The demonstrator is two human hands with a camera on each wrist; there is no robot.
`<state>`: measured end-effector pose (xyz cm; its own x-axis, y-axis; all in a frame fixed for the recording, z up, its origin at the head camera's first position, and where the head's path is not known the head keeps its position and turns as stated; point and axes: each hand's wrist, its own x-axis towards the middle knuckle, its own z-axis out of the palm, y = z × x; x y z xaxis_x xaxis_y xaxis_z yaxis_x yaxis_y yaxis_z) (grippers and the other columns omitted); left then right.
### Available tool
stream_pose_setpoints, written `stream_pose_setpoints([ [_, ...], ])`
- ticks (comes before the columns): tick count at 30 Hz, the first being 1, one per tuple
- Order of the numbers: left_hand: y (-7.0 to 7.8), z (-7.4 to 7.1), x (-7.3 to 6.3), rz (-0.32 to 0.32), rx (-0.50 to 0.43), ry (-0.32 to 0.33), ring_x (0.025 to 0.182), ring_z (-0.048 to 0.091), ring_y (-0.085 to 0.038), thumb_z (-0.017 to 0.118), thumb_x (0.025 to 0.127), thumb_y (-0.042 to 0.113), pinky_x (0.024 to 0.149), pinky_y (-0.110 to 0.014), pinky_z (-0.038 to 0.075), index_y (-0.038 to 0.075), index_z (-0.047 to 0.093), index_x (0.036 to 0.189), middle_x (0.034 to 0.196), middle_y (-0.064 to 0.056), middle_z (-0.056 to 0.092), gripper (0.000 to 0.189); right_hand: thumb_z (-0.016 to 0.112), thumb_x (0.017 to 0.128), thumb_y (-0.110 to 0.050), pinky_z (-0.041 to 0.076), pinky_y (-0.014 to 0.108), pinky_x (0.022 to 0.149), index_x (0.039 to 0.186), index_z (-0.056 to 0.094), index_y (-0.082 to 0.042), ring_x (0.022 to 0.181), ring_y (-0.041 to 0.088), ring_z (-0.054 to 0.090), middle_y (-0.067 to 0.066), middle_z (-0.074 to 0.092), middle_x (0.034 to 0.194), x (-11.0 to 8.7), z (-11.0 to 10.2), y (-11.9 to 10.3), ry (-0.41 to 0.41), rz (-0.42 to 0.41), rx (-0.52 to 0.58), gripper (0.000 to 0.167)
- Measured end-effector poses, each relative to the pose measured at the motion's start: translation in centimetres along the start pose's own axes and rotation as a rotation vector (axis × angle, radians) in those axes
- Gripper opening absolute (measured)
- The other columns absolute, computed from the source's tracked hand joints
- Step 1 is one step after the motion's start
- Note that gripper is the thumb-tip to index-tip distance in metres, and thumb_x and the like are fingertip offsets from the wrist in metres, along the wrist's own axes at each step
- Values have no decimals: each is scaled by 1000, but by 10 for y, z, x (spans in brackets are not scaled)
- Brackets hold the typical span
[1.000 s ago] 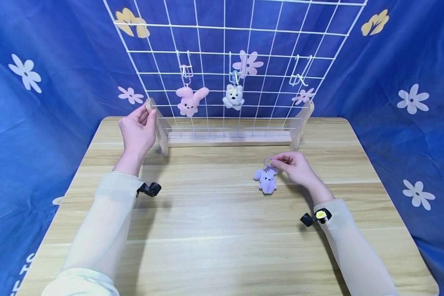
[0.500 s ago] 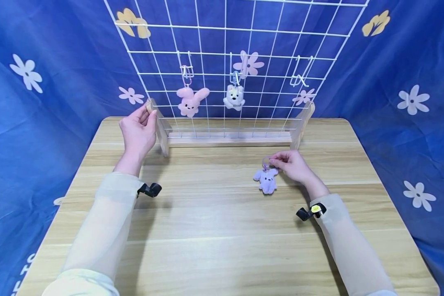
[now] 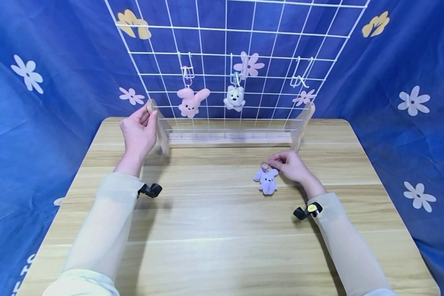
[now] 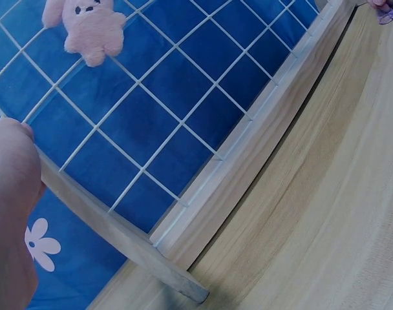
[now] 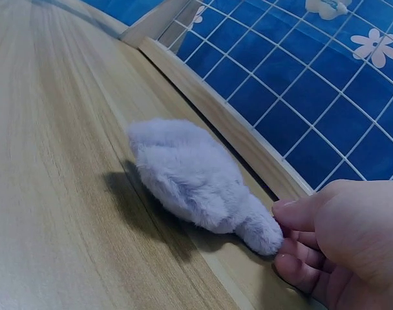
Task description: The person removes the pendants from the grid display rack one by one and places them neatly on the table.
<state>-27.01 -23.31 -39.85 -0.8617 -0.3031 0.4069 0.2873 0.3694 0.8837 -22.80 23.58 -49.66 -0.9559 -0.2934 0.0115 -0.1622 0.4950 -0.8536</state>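
My left hand [image 3: 138, 130] grips the top of the wooden side support [image 3: 159, 127] of a white wire grid rack [image 3: 225, 53]. My right hand [image 3: 289, 165] has its thumb and fingertips at the ring and ear of a lilac plush keychain [image 3: 268, 183], low over the table. In the right wrist view the furry lilac body [image 5: 187, 174] throws a shadow on the wood, and its ear reaches the fingertips. A pink bunny plush keychain [image 3: 189, 102] and a white bear plush keychain [image 3: 234, 98] hang from hooks on the grid. A third hook [image 3: 299, 80] at the right carries nothing.
The rack stands at the back of a wooden table [image 3: 207, 230], with a wooden base bar [image 3: 229, 139] and a right side support [image 3: 301, 125]. Blue flower-print cloth [image 3: 399, 135] hangs behind and at both sides.
My right hand and forearm have shifted slightly left. The keychain's ring has dipped and tilted down toward the plush. My left hand stays on the rack's support.
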Motion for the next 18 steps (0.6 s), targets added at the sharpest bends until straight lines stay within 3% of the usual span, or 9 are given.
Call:
stream_pose_setpoints([
  [8, -2, -6, -2, -12, 45, 31, 118, 70, -19, 73, 102, 11, 97, -21, 59, 6, 71, 135, 128, -19, 70, 33, 75, 100, -9, 54, 21, 58, 102, 79, 1, 67, 15, 62, 7, 74, 83, 5, 2, 1, -5, -4, -34, 11],
  [18, 1, -1, -1, -24, 48, 15, 119, 70, -19, 72, 102, 12, 97, -21, 58, 7, 70, 135, 129, -19, 69, 34, 74, 100, -7, 58, 20, 57, 111, 75, 8, 72, 19, 65, 18, 75, 93, 1, -5, -3, -3, 53, 65, 18],
])
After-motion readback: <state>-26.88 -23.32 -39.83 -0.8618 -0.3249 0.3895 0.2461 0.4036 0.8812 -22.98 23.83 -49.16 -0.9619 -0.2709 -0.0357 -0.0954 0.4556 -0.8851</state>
